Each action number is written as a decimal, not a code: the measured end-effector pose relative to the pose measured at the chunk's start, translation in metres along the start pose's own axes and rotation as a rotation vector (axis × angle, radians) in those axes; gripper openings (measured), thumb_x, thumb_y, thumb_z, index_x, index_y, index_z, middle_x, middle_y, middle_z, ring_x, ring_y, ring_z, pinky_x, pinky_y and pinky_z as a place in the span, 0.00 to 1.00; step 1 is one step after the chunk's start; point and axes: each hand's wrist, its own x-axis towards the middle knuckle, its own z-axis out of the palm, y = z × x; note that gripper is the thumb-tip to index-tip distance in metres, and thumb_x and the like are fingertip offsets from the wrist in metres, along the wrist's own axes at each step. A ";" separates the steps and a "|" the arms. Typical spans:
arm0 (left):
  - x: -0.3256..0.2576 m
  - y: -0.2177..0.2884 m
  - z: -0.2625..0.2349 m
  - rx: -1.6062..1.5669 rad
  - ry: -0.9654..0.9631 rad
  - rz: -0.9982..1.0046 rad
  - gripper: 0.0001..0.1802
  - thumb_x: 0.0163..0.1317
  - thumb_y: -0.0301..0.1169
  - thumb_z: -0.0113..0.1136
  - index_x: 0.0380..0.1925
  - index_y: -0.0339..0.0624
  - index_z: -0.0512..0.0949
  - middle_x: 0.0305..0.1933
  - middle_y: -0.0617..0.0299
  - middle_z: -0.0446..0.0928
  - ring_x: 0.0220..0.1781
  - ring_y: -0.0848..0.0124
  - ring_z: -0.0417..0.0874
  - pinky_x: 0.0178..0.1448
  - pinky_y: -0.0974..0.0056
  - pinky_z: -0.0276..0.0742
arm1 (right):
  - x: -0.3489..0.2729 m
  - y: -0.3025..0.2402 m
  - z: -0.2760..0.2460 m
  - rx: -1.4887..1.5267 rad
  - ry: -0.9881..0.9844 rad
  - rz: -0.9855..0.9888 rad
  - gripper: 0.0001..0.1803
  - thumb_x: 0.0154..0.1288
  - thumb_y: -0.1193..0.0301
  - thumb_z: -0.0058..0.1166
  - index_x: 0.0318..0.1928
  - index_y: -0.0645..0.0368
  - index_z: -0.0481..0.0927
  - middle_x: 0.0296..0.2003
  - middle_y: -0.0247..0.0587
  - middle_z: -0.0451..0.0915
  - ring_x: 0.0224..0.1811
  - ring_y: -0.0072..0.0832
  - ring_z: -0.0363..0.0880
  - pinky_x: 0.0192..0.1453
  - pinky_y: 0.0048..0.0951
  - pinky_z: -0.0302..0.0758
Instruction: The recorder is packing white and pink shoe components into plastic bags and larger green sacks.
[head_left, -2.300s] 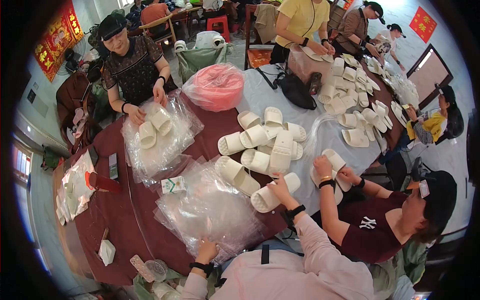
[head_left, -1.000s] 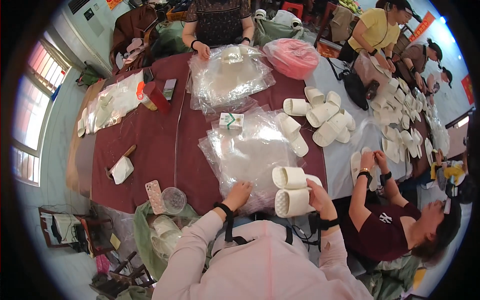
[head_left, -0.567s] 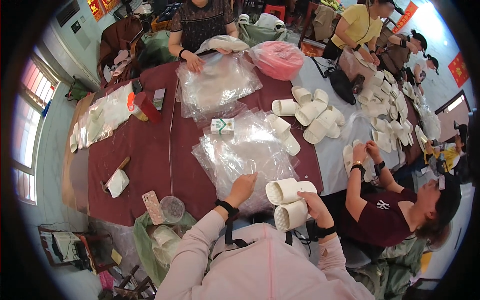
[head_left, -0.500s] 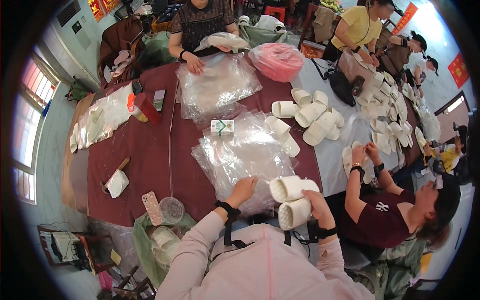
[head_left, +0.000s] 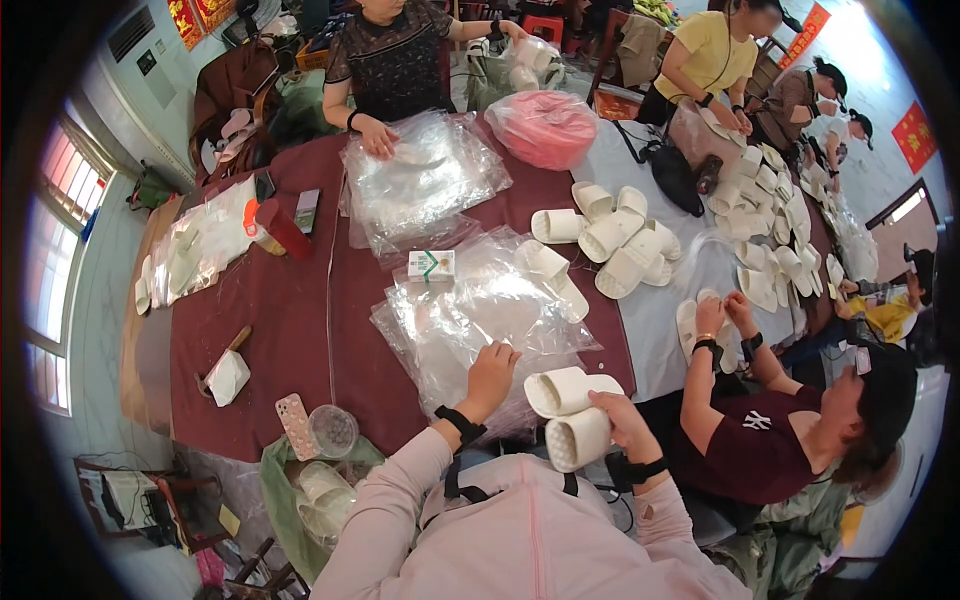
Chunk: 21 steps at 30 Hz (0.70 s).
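Observation:
My right hand [head_left: 628, 420] grips a pair of cream slippers [head_left: 579, 440] by one side, holding them close to my body above the table's near edge. To its left, my left hand [head_left: 492, 377] rests on a loose stack of clear plastic bags [head_left: 450, 325], fingers stretched over the top bag. A small white and green box [head_left: 431, 265] lies on the far part of that stack. Beside the bags' right edge is another pair of cream slippers [head_left: 553, 280].
More slippers [head_left: 625, 240] lie right of the bags. Across the table, a person [head_left: 390, 60] touches a second bag stack [head_left: 425, 170] beside a pink plastic bundle [head_left: 545, 130]. A hammer-like tool [head_left: 228, 375], phone [head_left: 293, 425] and round tub [head_left: 333, 430] lie left. A co-worker [head_left: 770, 420] handles slippers at right.
My left hand has moved forward onto the bags, its fingers reaching out. My right hand still holds the slippers. The person opposite has moved bagged slippers from the table toward the sack behind.

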 end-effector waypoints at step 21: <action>0.021 0.039 -0.031 -0.063 -0.335 0.007 0.15 0.59 0.29 0.48 0.47 0.42 0.71 0.36 0.53 0.71 0.31 0.55 0.79 0.32 0.58 0.77 | 0.026 -0.020 0.059 0.551 -0.202 -0.097 0.32 0.66 0.46 0.35 0.60 0.57 0.58 0.55 0.46 0.66 0.57 0.37 0.66 0.62 0.39 0.62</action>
